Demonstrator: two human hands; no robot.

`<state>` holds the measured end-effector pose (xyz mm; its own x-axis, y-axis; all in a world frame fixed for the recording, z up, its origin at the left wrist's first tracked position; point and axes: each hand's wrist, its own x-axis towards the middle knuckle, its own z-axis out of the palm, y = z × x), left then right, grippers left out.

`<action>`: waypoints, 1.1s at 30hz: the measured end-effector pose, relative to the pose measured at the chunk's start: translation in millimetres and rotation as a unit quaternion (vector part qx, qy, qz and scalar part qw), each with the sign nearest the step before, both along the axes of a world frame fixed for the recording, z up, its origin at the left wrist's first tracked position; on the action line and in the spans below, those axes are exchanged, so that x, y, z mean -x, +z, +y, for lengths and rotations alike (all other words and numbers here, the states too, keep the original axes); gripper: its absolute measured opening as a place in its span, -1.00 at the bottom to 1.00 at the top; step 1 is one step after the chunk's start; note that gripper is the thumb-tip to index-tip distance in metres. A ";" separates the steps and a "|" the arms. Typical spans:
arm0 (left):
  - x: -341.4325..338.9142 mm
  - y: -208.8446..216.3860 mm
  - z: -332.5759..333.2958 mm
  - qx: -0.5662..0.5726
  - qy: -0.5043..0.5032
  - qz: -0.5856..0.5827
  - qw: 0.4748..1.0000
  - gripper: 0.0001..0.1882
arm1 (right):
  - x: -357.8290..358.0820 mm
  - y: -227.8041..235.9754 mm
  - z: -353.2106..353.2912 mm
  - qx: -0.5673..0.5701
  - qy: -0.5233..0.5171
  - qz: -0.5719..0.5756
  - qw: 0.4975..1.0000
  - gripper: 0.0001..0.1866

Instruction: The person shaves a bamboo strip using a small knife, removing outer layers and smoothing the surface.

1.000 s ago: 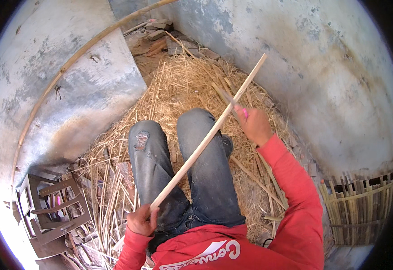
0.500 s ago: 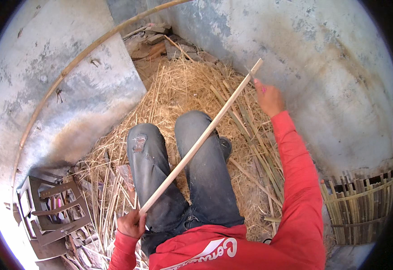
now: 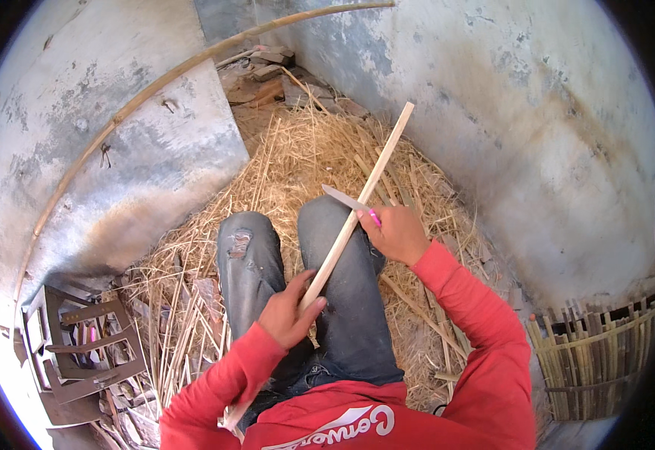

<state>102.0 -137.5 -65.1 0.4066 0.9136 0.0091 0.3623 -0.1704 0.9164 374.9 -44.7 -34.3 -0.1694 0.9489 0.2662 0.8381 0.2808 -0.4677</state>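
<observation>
A long pale strip of split wood or bamboo (image 3: 377, 174) slants across my lap, its far end up to the right and its near end beside my left forearm. My left hand (image 3: 291, 312) grips it between thumb and fingers, above my thighs. In my right hand (image 3: 396, 234) is a knife (image 3: 345, 196) with a pink handle, mostly hidden by the fingers. Its blade crosses the strip above my right knee and points to the left. My right thumb rests close against the strip.
Straw-like shavings (image 3: 305, 150) cover the floor around my legs. A brown slatted frame (image 3: 95, 346) stands at left, a woven slat basket (image 3: 601, 360) at right. One long curved pole (image 3: 129, 109) arches along the left wall. Rubble (image 3: 271, 64) lies in the far corner.
My right hand has come down and inward with the knife from the strip's far end. The left hand has moved up along the strip, which now extends back past it.
</observation>
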 end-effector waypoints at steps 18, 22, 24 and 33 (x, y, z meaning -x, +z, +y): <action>11.4 10.2 -42.7 -0.006 0.072 0.033 0.997 -0.84 | -14.3 -31.2 18.7 -0.068 0.014 -0.037 0.997 -0.24; 26.2 10.7 -51.6 -0.014 0.068 0.067 0.995 -0.85 | -29.8 -35.5 42.7 -0.016 -0.033 -0.109 0.993 -0.27; 39.6 10.6 -61.1 -0.025 0.059 0.096 0.993 -0.86 | -71.6 -31.1 75.0 -0.015 -0.122 -0.112 0.986 -0.29; 75.4 -11.3 -97.3 0.025 0.042 0.117 0.992 -0.84 | -147.5 -23.4 78.3 -0.088 -0.231 -0.025 0.969 -0.31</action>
<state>26.5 -234.8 -76.4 0.3149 0.9412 -0.1222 0.5778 -0.0880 0.8114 522.4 33.6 -57.7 0.2462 0.8667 0.4339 0.9138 -0.0584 -0.4018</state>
